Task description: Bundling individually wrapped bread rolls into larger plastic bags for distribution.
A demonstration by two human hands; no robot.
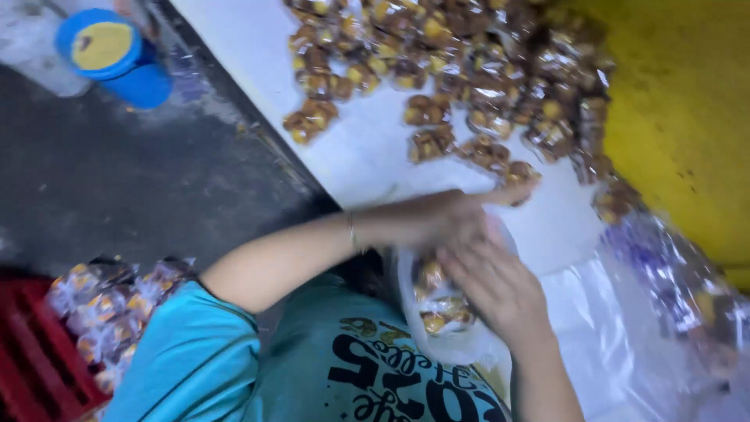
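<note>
Nearest: red crate [35, 367] at lower left, on the dark floor off the table's left edge, with wrapped packets [101, 309] heaped on it.

Clear bag [441, 312] hangs at the table's [258, 47] near edge, against the person's teal shirt [312, 359]. It is partly filled with brown-and-yellow wrapped snacks.

Right hand [496, 285] lies on the bag's mouth, fingers together and folded over the plastic rim, holding it.

Left hand [457, 215] is just above the bag mouth and touching the right hand. Its fingers are stretched toward one stray packet [519, 173] at the near fringe of the pile. It's motion-blurred, so I can't tell if they're pinched on anything.

Right of the hands, more crumpled clear plastic [672, 297] lies along the table's right edge, under the yellow wall [687, 117].

Further out, the snack pile [469, 70] is spread across the far half of the table, densest toward the far right corner.

Farthest: blue tub with a yellow lid [113, 51], on the floor past the far left corner.

My read is that bag filling is midway: the bag is part full and lots of stock is loose. The next move needs the mouth kept open by the right hand and a firm pinch on the nearest packet. The wrappers look slippery.
</note>
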